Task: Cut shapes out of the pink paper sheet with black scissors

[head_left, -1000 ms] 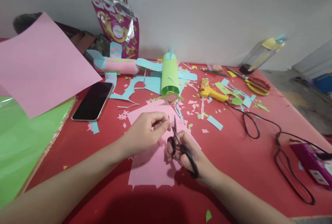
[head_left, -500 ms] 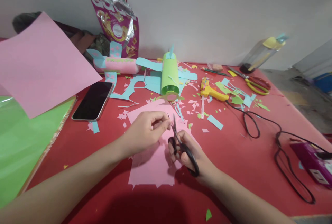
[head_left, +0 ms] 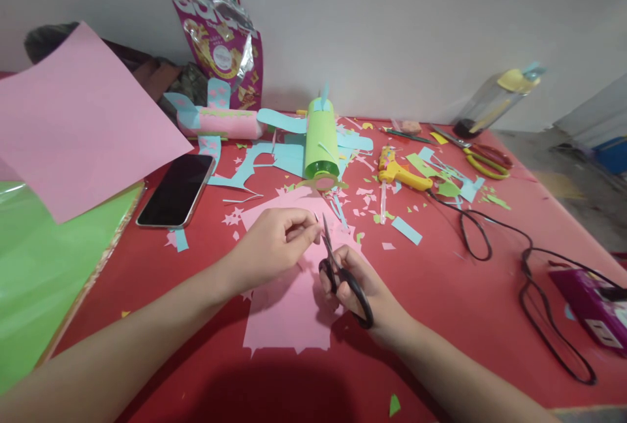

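My left hand (head_left: 281,240) is closed in a pinch above the pink paper sheet (head_left: 281,322), its fingertips on a small scrap of paper that they mostly hide. Black-handled scissors (head_left: 360,296) are in my right hand (head_left: 362,279), with fingers and thumb through the loops. Their blades point away from me, slightly apart, right beside my left fingertips. The sheet beneath has jagged, cut edges. Just beyond it stands a green paper-covered bottle (head_left: 321,139) with blue paper wings. A pink paper-covered tube (head_left: 228,124) with blue fins lies to its left.
A phone (head_left: 176,191) lies left, near a large pink sheet (head_left: 93,129) and a green pack (head_left: 59,279). On the right are a yellow glue gun (head_left: 404,176), its looping cord (head_left: 526,260), more scissors (head_left: 484,158), a clear bottle (head_left: 494,106) and scattered paper scraps.
The scissors and my right hand have shifted very slightly, with the blades still near my left fingertips. My left hand has barely moved, and the surrounding things stay in place.
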The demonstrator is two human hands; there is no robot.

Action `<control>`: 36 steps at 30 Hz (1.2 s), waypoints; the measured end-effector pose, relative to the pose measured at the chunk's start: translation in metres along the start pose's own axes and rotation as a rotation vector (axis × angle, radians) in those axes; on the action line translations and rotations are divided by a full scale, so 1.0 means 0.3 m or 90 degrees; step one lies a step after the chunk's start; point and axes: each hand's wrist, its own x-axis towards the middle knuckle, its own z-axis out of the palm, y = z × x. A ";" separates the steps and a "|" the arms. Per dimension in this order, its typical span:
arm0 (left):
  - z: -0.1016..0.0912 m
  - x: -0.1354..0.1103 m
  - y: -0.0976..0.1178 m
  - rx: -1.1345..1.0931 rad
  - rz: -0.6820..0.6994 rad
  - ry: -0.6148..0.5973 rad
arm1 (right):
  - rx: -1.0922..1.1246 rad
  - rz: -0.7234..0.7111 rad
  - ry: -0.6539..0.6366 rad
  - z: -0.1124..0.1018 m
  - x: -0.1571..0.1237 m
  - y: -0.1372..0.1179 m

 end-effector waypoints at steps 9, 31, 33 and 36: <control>0.001 -0.004 0.005 -0.021 0.001 0.003 | -0.021 -0.001 0.018 0.001 0.004 -0.004; 0.020 -0.001 0.012 -0.077 -0.001 0.029 | -0.010 -0.003 0.004 -0.003 0.005 -0.001; 0.024 -0.002 0.014 -0.091 -0.005 0.034 | 0.005 -0.002 0.003 -0.003 0.005 0.001; 0.033 -0.006 0.014 -0.116 -0.013 0.036 | 0.025 -0.004 -0.005 -0.004 0.003 0.004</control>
